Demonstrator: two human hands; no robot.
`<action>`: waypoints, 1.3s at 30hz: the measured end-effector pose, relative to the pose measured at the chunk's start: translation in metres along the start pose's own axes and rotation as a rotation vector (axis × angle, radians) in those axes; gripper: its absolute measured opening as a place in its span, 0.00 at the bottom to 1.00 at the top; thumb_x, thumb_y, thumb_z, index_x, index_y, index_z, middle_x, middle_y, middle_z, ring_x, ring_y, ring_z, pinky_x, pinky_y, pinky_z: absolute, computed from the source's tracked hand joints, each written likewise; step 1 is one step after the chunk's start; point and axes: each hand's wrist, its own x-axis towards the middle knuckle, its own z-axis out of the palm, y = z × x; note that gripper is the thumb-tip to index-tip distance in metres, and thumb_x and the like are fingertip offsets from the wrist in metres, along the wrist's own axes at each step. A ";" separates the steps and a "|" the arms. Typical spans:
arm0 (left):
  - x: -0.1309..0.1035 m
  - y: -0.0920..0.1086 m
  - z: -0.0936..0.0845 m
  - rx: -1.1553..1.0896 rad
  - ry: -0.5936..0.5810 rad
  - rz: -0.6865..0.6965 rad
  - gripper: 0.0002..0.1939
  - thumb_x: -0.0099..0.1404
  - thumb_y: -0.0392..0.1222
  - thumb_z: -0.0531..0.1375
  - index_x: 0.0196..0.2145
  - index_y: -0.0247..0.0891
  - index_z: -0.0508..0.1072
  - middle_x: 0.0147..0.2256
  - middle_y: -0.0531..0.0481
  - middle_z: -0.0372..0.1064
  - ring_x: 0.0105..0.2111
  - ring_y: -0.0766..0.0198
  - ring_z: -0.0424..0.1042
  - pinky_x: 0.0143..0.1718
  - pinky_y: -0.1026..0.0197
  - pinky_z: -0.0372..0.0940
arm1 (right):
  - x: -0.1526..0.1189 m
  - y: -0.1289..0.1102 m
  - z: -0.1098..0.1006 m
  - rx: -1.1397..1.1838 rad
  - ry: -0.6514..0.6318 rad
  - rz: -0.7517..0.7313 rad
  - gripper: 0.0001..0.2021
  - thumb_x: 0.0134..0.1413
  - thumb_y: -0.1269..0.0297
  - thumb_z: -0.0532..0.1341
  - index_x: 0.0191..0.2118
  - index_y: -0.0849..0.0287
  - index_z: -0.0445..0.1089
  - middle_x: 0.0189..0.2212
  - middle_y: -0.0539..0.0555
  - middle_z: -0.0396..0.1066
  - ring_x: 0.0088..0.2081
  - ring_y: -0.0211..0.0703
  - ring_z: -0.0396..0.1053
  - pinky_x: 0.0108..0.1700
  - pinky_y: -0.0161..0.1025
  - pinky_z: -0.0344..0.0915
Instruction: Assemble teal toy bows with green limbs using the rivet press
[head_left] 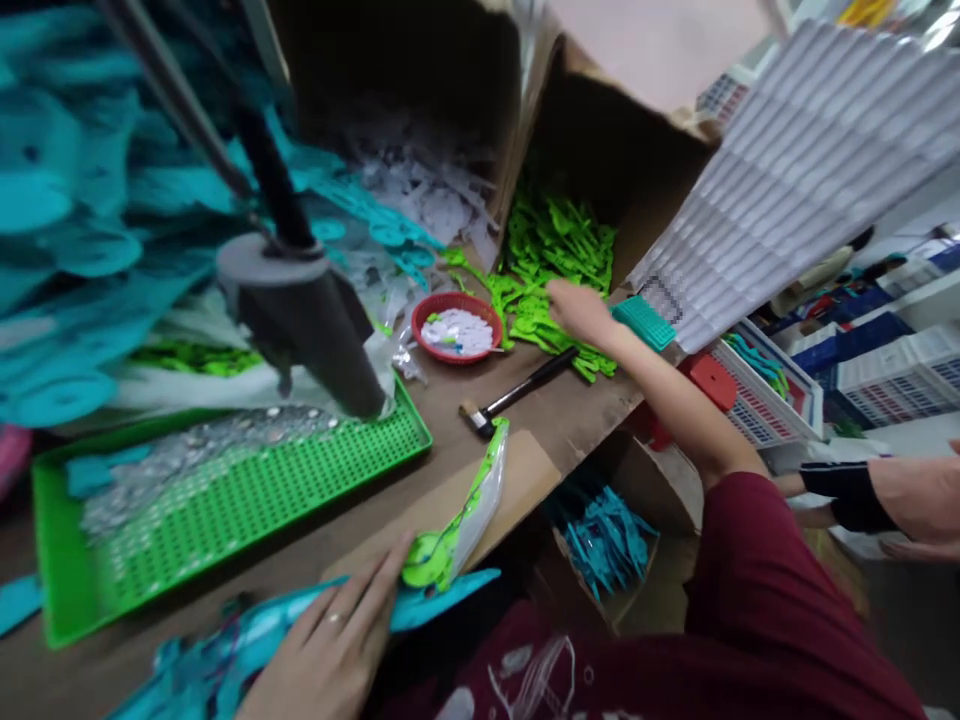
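Observation:
My left hand, a ring on one finger, lies stretched out over blue plastic pieces at the table's near edge. Its fingertips touch the round end of a lime-green plastic piece, which lies with a clear-white part on a flat brown board. My right hand reaches across to a heap of lime-green plastic pieces. Its fingers are curled at the heap, and what they grip is hidden. A hammer with a black handle lies between my hands.
A green perforated tray holds small metal parts. Behind it stand a grey machine head and a heap of blue pieces. A red basket holds white pieces. Below the edge is a box of blue pieces. Another person's arm is at right.

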 end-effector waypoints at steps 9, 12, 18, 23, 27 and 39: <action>0.007 0.000 -0.009 0.031 0.047 0.049 0.30 0.62 0.23 0.42 0.43 0.32 0.82 0.54 0.38 0.76 0.48 0.49 0.75 0.47 0.48 0.67 | -0.130 -0.029 0.001 1.051 -0.041 0.543 0.14 0.51 0.52 0.61 0.38 0.53 0.60 0.23 0.43 0.60 0.17 0.31 0.51 0.16 0.28 0.50; 0.006 0.000 -0.004 -0.034 0.087 -0.011 0.29 0.64 0.26 0.40 0.41 0.31 0.81 0.50 0.38 0.78 0.46 0.48 0.75 0.46 0.47 0.66 | -0.154 -0.026 0.041 0.902 0.108 0.640 0.22 0.48 0.51 0.64 0.46 0.54 0.60 0.33 0.48 0.64 0.22 0.34 0.62 0.22 0.33 0.64; 0.003 -0.006 -0.006 -0.020 0.045 0.119 0.28 0.65 0.25 0.41 0.47 0.27 0.78 0.54 0.34 0.74 0.50 0.46 0.74 0.48 0.47 0.64 | -0.203 -0.062 0.072 0.478 0.078 0.265 0.31 0.50 0.56 0.68 0.59 0.56 0.63 0.55 0.63 0.62 0.45 0.51 0.72 0.48 0.51 0.74; 0.001 -0.003 -0.003 -0.063 0.046 0.044 0.24 0.68 0.29 0.44 0.48 0.29 0.78 0.59 0.33 0.69 0.53 0.45 0.72 0.49 0.47 0.65 | -0.212 -0.075 0.074 0.287 -0.110 0.044 0.18 0.58 0.64 0.63 0.53 0.59 0.69 0.55 0.64 0.65 0.56 0.56 0.70 0.59 0.54 0.69; 0.002 0.002 -0.001 0.016 0.079 0.026 0.22 0.72 0.32 0.44 0.45 0.30 0.79 0.55 0.34 0.73 0.52 0.46 0.71 0.47 0.48 0.66 | -0.209 -0.091 0.056 0.452 -0.099 0.093 0.15 0.51 0.66 0.66 0.46 0.57 0.69 0.46 0.58 0.67 0.34 0.43 0.73 0.38 0.43 0.76; 0.005 0.003 -0.007 0.017 0.086 0.042 0.25 0.68 0.27 0.43 0.47 0.28 0.79 0.52 0.33 0.74 0.50 0.45 0.71 0.47 0.47 0.67 | -0.205 -0.199 0.078 0.541 -0.146 -0.085 0.17 0.54 0.64 0.67 0.48 0.60 0.65 0.45 0.60 0.68 0.47 0.48 0.72 0.49 0.45 0.75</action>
